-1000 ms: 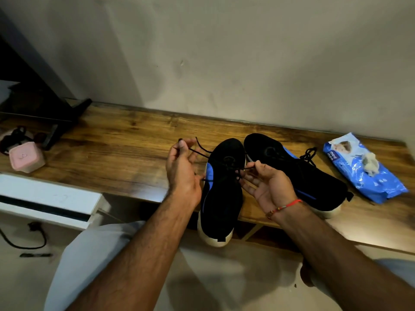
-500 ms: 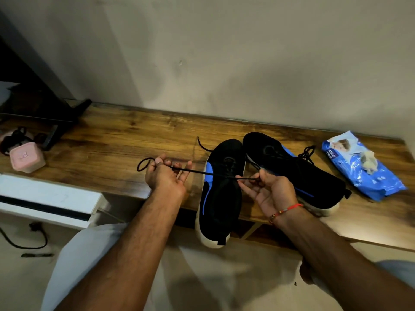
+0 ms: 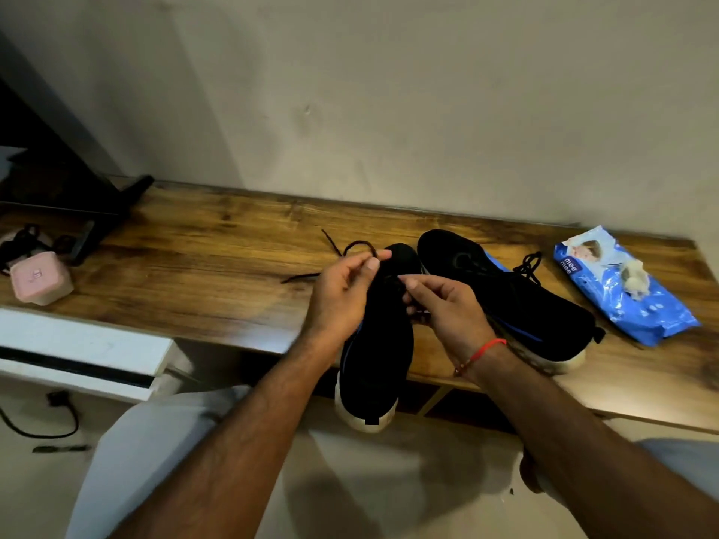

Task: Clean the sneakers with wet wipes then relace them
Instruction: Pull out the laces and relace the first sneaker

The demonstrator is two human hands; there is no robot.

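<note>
step: relacing near sneaker [image 3: 375, 344], frame centre, heel overhanging table [image 3: 194, 274] | left hand [image 3: 342, 293] pinches lace [image 3: 350, 250] loop | right hand [image 3: 447, 309] pinches lace at eyelets | tip: keep both ends evenly taut

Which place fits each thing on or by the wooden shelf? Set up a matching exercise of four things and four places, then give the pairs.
Things:
1. near sneaker
2. far sneaker
3. wipes pack
4. pink box

Places:
A. far left of the shelf
B. far right of the shelf
C. heel hanging over the front edge, under both hands
D. lying between another shoe and the blue pack

Pairs: 1-C, 2-D, 3-B, 4-A
</note>
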